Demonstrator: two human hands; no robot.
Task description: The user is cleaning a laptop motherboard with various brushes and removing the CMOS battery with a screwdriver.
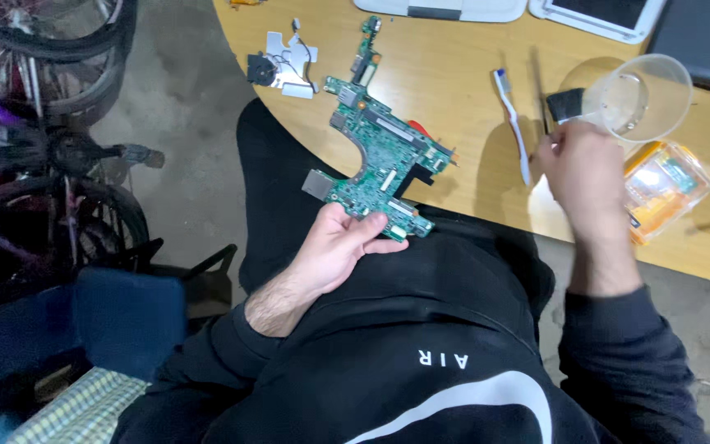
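L hand (334, 251) pinches green circuit board (380, 156) by its near edge, thumb on top; far end rests past wooden table (454, 74) rim. Board looks thin, light, stiff, fragile w/ parts: hold by edges only. R hand (585, 177) closed on black brush (563, 105), touching clear plastic cup (638, 97). White toothbrush (513, 123) just left of that grip.
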